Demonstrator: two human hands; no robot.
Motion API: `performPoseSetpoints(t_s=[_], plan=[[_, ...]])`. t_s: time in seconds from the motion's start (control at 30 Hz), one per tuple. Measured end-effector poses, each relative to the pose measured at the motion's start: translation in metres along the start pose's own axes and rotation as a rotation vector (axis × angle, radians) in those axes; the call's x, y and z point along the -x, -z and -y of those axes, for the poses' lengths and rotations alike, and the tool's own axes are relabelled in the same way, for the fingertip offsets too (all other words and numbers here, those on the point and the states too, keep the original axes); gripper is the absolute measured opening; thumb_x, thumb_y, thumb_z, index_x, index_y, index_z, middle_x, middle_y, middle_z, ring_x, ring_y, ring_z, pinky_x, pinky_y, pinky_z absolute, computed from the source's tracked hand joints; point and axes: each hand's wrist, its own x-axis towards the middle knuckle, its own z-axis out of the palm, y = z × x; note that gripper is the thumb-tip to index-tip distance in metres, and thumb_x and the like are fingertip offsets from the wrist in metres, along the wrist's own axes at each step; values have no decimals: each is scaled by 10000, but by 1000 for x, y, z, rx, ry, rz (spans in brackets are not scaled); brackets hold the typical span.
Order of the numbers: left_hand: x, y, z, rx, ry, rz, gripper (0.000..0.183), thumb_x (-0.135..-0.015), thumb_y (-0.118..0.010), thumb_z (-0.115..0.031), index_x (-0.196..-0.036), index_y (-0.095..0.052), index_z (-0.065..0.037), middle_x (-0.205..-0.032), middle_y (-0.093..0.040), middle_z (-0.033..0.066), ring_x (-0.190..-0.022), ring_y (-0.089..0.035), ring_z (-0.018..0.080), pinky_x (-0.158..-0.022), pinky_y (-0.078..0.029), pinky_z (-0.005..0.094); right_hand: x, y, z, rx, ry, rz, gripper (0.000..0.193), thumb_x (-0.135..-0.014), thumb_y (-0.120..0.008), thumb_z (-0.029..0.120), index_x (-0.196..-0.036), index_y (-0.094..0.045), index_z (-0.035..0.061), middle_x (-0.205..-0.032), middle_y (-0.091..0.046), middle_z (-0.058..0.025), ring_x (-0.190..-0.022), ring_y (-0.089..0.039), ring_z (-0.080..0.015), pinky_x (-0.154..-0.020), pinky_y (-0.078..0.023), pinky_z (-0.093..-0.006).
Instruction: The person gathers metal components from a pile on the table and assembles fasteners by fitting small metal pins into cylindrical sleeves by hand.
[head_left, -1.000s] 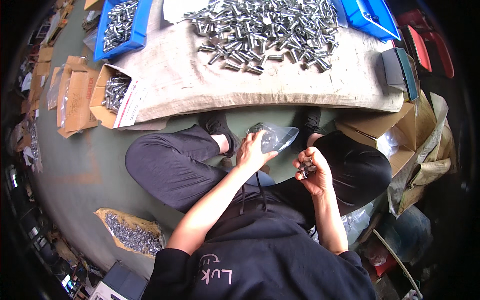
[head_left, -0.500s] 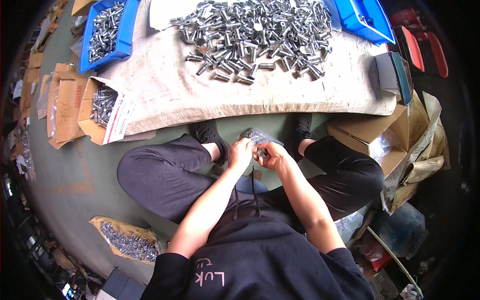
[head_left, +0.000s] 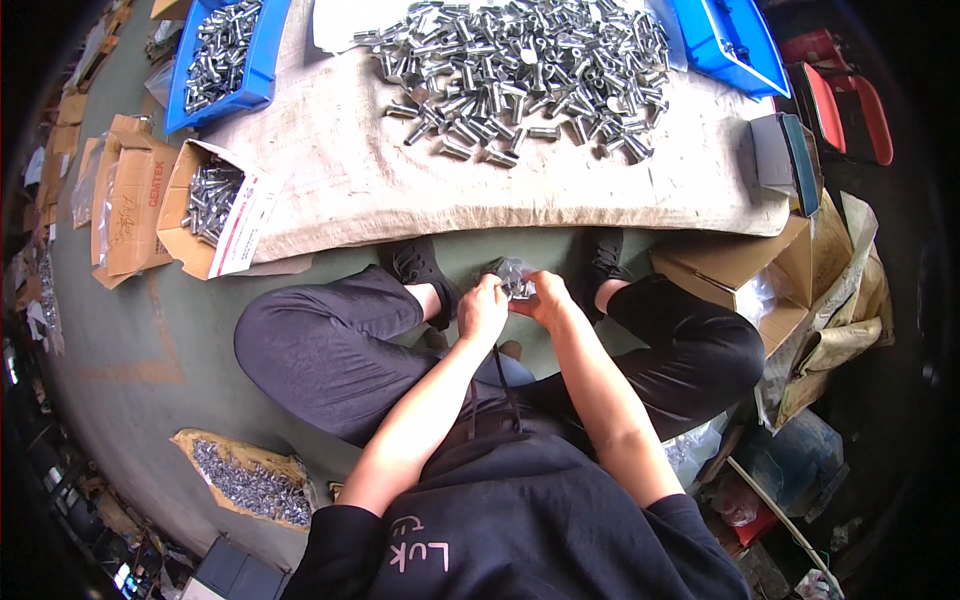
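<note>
Between my feet, both hands hold a small clear plastic bag (head_left: 515,268) with shiny metal parts inside. My left hand (head_left: 483,308) pinches the bag's left side, its fingers closed. My right hand (head_left: 547,297) curls round the right side, its thumb and fingers against the bag. The metal parts in the bag are too small to make out singly. In front of me, a large pile of silvery metal sleeves or pins (head_left: 530,75) lies on a pale cloth-covered table (head_left: 500,195).
Blue bins (head_left: 268,60) stand at both far corners of the table. At left sits an open carton (head_left: 172,215) of metal parts; at right, a carton (head_left: 700,262) with plastic bags. Behind my left knee lies a sack (head_left: 205,470) of small metal pieces.
The bag has gone from spread out toward the right to bunched between my hands. My right hand has turned and shifted slightly up and right.
</note>
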Motion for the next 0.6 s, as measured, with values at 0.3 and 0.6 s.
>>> performPoseSetpoints(t_s=[0.3,0.6], plan=[[-9,16,-10,-32,216,156,283,-745,-574,-157,-1019,-522,-111,-756,-613,171,-741,-611,326,-650,-469,414,7,46,-34,1687,1111,-184,250,-676,-578,133,-916,-642,102,-832,-635,-114,-903,-580,-317,-917,-342,-515],[-4,33,-15,128,71,-171,188,-775,-527,-108,-959,-551,-133,-679,-597,174,-651,-592,354,-565,-457,434,85,12,12,2436,1257,-3,135,-666,-525,147,-553,-591,114,-568,-575,-32,-711,-584,-195,-1003,-106,-631]])
